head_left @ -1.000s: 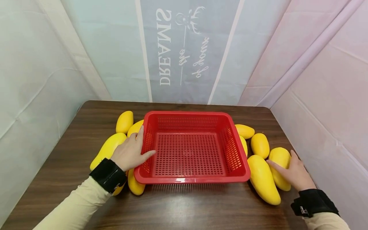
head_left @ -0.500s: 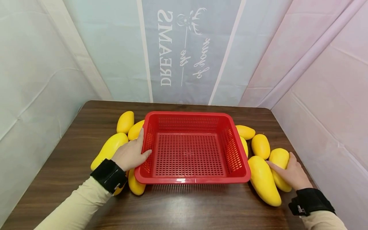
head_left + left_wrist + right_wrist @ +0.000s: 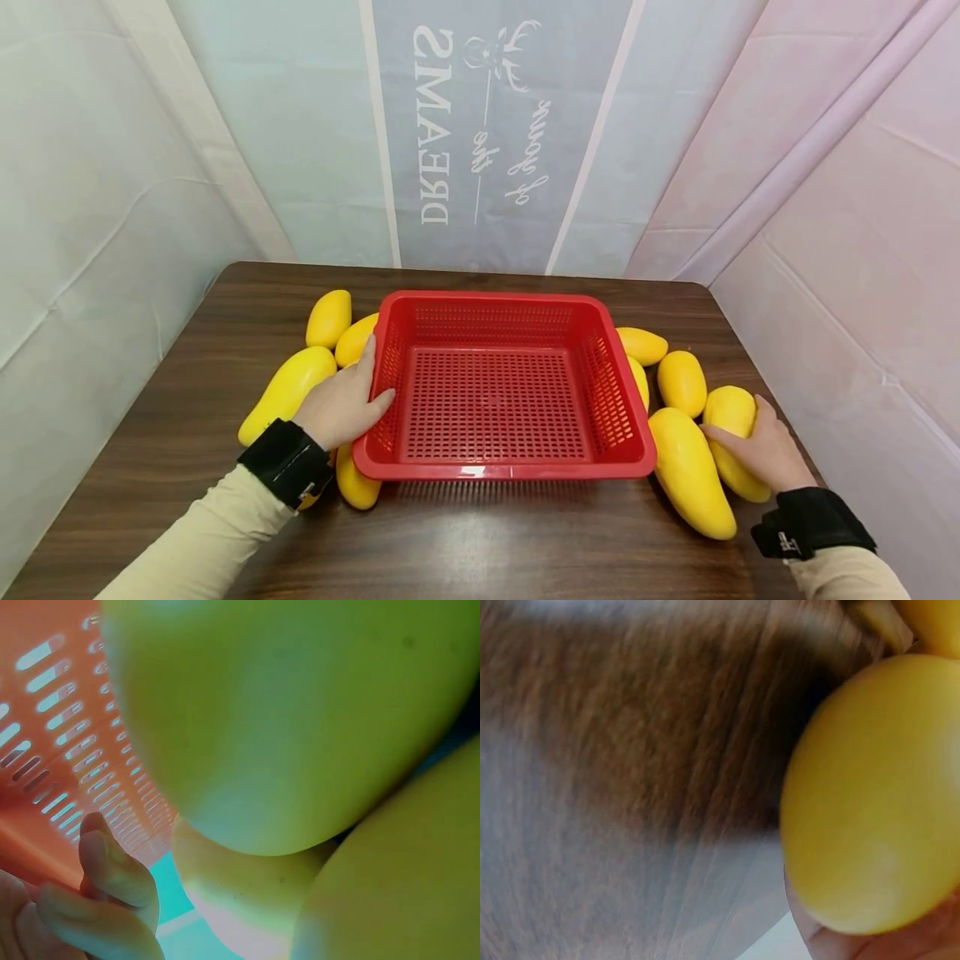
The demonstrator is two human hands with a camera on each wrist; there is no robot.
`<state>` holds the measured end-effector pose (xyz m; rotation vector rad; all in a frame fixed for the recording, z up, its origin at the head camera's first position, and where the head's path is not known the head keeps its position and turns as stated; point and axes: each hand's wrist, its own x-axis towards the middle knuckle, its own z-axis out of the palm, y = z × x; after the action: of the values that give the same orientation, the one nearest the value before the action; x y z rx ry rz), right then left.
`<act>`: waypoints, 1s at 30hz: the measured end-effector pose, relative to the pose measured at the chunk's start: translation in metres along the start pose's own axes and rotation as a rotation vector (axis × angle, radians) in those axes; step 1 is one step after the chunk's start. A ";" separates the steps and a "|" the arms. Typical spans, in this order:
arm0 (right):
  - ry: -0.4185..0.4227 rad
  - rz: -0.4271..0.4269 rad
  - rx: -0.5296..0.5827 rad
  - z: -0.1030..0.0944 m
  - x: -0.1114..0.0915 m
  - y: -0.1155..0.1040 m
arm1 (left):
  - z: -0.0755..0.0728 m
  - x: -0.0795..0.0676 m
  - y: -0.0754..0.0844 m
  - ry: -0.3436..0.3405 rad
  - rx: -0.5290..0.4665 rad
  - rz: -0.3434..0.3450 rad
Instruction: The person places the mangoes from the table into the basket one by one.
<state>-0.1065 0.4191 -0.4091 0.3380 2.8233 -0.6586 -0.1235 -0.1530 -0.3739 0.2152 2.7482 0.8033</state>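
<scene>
A red perforated plastic basket [image 3: 491,400] stands mid-table with nothing in it. My left hand [image 3: 341,404] grips its left rim, thumb over the inside and fingers on the outer side; in the left wrist view, curled fingers [image 3: 112,877] lie by the basket wall [image 3: 45,697], close to large yellow mangoes [image 3: 285,727]. At the right, my right hand [image 3: 772,450] holds a yellow mango [image 3: 731,412], thumb on its near left and fingers round its far right side. In the right wrist view this mango [image 3: 877,795] covers most of the fingers.
More mangoes lie left of the basket, such as a long one [image 3: 288,392] and a small one [image 3: 328,318]. Right of it are a big mango [image 3: 690,475], touching the held one, and smaller ones [image 3: 681,382]. Fabric walls [image 3: 862,292] border the dark wooden table [image 3: 480,542].
My left thumb has drawn back toward the basket's rim. My right hand has closed in around the mango, its fingers now nearer the fruit. Basket and mangoes have hardly moved.
</scene>
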 end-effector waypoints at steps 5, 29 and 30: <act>0.027 -0.013 0.022 -0.002 0.001 0.000 | 0.001 -0.001 0.000 0.004 -0.004 -0.003; 0.255 -0.080 0.154 -0.013 -0.007 -0.025 | 0.001 -0.001 0.002 0.016 0.010 -0.005; 0.255 -0.077 0.161 -0.014 -0.007 -0.028 | 0.001 -0.001 0.002 0.015 0.008 -0.005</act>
<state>-0.1095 0.4004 -0.3836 0.3667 3.0439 -0.9233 -0.1221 -0.1512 -0.3733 0.2041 2.7654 0.7953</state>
